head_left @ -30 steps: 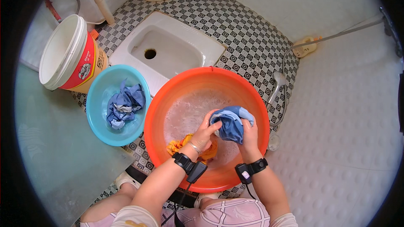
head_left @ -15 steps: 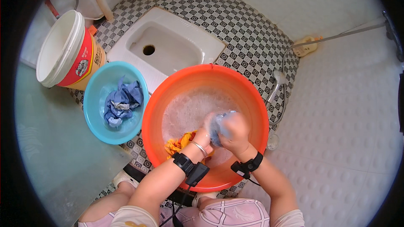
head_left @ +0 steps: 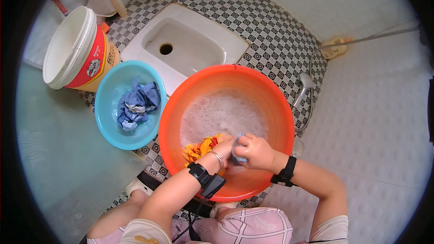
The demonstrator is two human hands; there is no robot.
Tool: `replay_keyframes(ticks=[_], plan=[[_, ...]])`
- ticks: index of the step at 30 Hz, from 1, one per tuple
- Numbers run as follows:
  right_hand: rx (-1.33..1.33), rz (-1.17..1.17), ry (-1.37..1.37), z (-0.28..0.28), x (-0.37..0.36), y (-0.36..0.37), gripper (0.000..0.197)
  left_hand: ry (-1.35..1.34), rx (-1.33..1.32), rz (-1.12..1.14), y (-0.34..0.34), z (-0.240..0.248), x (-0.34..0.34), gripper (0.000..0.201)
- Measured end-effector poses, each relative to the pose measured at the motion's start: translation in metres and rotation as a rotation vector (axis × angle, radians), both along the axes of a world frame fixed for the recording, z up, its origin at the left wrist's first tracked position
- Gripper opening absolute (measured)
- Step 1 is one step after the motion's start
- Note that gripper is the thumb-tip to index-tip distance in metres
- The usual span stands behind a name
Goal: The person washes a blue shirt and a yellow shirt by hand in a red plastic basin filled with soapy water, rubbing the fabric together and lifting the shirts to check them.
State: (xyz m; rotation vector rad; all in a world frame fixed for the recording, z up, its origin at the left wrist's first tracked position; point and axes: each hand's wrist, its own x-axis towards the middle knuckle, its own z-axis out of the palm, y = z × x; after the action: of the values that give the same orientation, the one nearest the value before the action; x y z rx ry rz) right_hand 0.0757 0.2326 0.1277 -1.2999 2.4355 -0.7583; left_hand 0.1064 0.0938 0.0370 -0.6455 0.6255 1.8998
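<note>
My right hand [head_left: 258, 152] is closed around a bunched wet blue-grey cloth [head_left: 238, 151]. Up against the cloth from the other side, my left hand [head_left: 222, 149] also grips it, its fingers partly hidden by the fabric. Both hands are over the near part of a big orange basin [head_left: 282, 119] that holds foamy water [head_left: 221, 113]. A yellow-orange cloth [head_left: 194, 152] with red patches lies in the water, beside and partly behind my left hand.
To the left, a light blue basin [head_left: 105, 126] contains crumpled blue clothing [head_left: 138, 101]. Behind it leans a white bucket [head_left: 92, 61] with a red band. A squat toilet [head_left: 181, 22], a shower head [head_left: 305, 81] and a yellowish bottle [head_left: 333, 49] are farther off.
My right hand has shifted slightly right and lower, with its elbow farther out. The blue-grey cloth is bunched smaller between my hands. The whole view has shifted slightly.
</note>
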Motion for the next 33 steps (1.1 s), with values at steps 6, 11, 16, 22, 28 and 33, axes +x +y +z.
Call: replay_keyframes(ticks=[6,11,16,22,28,33], plan=[[-0.137,-0.552,-0.089,-0.025,-0.072,-0.037,0.028,-0.082,-0.632,0.625,-0.017,-0.007,-0.019,0.047],[-0.556,-0.598,-0.569,-0.003,-0.102,-0.114,0.032,0.122,-0.972,0.411,-0.070,-0.060,0.007,0.045],[-0.505,-0.241,-0.824,0.021,-0.096,-0.160,0.059,0.456,-1.283,-0.346,-0.064,-0.059,0.030,0.081],[0.265,-0.260,-0.547,-0.061,-0.074,-0.076,0.075,0.663,-1.358,-0.658,-0.055,-0.018,0.035,0.078],[0.062,-0.419,-0.810,-0.146,0.022,0.005,0.075,0.721,-1.118,-0.422,-0.065,-0.034,0.012,0.047],[-0.116,-0.891,-0.688,-0.083,-0.001,-0.001,0.041,0.969,-0.809,0.026,-0.057,-0.022,-0.023,0.051]])
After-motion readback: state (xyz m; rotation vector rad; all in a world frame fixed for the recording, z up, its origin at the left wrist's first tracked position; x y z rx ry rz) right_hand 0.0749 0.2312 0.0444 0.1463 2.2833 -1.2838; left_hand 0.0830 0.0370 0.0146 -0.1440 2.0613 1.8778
